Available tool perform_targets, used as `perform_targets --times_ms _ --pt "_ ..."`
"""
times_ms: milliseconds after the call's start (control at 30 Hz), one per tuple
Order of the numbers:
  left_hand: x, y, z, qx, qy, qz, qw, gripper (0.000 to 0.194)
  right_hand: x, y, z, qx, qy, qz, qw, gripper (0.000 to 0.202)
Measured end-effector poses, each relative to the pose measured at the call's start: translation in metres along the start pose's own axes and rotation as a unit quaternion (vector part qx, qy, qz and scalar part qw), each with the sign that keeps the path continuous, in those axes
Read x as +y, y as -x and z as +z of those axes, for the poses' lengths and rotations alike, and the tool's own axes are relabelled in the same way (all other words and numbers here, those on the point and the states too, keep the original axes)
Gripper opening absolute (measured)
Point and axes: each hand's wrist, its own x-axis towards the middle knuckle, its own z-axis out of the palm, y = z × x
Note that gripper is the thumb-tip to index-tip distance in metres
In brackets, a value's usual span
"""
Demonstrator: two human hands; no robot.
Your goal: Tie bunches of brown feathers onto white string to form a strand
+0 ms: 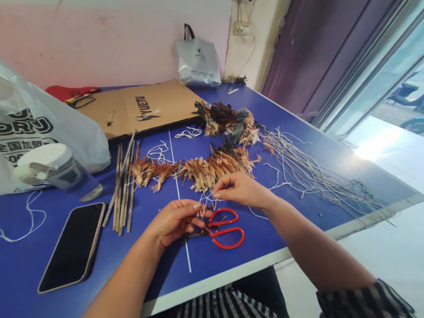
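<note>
Both hands meet over the blue table. My left hand [179, 219] pinches a bit of white string [205, 202] between thumb and fingers. Across from it, my right hand [240, 189] grips the same tangle of string with thumb and forefinger. Just under my left fingers lie scissors with red handles [227, 238], their blades partly hidden by that hand. Beyond the hands sit bunches of brown-orange feathers [206, 170] with pale quill ends. Darker feathers [225, 117] are heaped behind them.
Thin wooden sticks [123, 193] and a phone [71, 246] lie left. A clear jug with a white lid [63, 173] stands before a white plastic bag [2, 116]. Long strings [308, 166] spread rightward. Behind are flat cardboard [148, 104] and a silver bag [197, 60].
</note>
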Motion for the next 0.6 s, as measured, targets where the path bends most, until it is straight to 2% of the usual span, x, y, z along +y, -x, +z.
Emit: perform_targets --times_ms 200,600 --pt "0.0004 0.0013 0.0036 -0.015 -0.012 -0.014 1.0 0.015 0.0005 -0.0002 0.0036 0.039 -0.016 0.024 0.999 0.019" --pt "0.0007 0.0034 0.0044 -0.05 -0.056 -0.016 0.997 0.02 0.0024 -0.0007 0.0032 0.073 -0.031 0.051 0.996 0.02"
